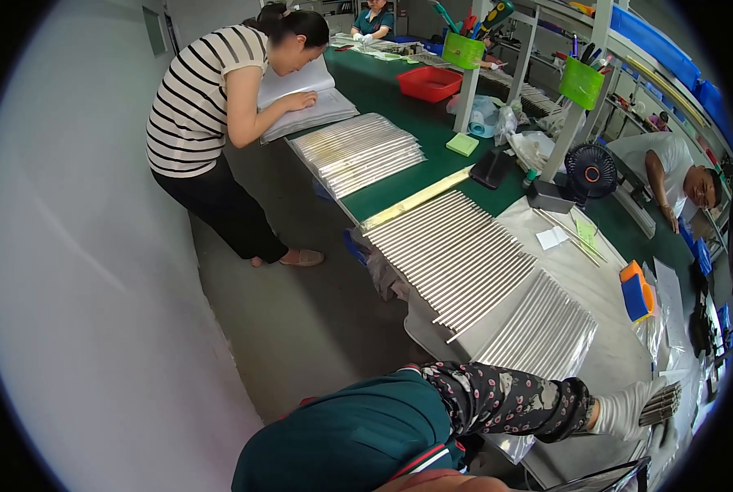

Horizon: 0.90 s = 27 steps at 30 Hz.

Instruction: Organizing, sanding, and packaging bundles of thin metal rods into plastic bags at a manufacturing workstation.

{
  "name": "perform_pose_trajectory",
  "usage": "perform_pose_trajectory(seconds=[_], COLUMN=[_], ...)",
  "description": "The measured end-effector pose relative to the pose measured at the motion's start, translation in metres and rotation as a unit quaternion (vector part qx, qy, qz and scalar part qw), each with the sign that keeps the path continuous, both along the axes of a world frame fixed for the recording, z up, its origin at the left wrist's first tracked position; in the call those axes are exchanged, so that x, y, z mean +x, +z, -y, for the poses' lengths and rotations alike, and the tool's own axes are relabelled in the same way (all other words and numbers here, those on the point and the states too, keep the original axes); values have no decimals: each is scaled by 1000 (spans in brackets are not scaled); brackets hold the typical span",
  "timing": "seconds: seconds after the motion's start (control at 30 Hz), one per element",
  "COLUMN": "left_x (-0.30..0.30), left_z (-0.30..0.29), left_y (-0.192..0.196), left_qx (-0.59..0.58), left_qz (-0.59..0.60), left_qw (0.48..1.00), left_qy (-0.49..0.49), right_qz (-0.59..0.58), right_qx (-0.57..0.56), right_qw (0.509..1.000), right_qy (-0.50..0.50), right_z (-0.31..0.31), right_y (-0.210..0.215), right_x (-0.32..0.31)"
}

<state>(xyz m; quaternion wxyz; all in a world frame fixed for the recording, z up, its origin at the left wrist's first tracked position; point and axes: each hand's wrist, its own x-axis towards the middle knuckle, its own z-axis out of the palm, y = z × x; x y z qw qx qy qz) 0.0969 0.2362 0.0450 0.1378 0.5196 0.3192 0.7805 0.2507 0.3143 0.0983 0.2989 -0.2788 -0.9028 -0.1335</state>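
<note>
- White-gloved, the left hand (625, 411) is holding a bundle of thin metal rods (660, 404) in the head view, at the lower right, over the table side and beyond the floral sleeve (506, 399).
- Its fingers seem to be curling together round the bundle, but the fingertips are hiding, so we cannot tell how each one is pressing. We are not seeing the right hand, so of its fingers we cannot tell.
- We are supposing that the grip is going round the whole bundle because loose rods would easily be slipping apart.
- Nearer the middle, plastic-wrapped rods (538, 328) are lying just beside a row of loose rods (452, 258); all are running parallel, probably so that they are not crossing or rolling.
- A pale yellow strip (420, 198) is lying along the far side of this row, perhaps serving as a border.
- Farther away, another set of rods (358, 152) is resting on the green table (366, 78), near an open book (321, 107) over which a person in a striped top (206, 98) is leaning.
- About containers: the farther green holder (463, 51) is carrying hand tools with coloured handles, and the nearer green holder (581, 84) is carrying pen-like sticks. Both are hanging on shelf posts, maybe for easy reach.
- A red tray (430, 84) is standing on the table; blue bins (645, 37) are sitting above, and their content we cannot tell.
</note>
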Motion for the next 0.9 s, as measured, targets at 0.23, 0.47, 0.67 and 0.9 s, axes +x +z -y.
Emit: perform_pose_trajectory(seconds=[0.23, 0.47, 0.67, 0.9], left_x=[-10, -18, -1, -14], left_z=[30, 51, 29, 42], left_y=[19, 35, 14, 11], left_qx=[-96, -172, 63, -135], left_qz=[-42, -45, -35, 111], left_qw=[994, 981, 997, 984], left_qy=[-21, -78, 22, 44], right_qz=[123, 83, 93, 114], right_qx=[-85, -469, -489, -508], right_qw=[989, 868, 851, 830], right_qy=[9, 140, 166, 199], right_z=[38, 0, 13, 32], right_y=[-23, -104, -119, -122], right_x=[-21, -20, -36, -46])
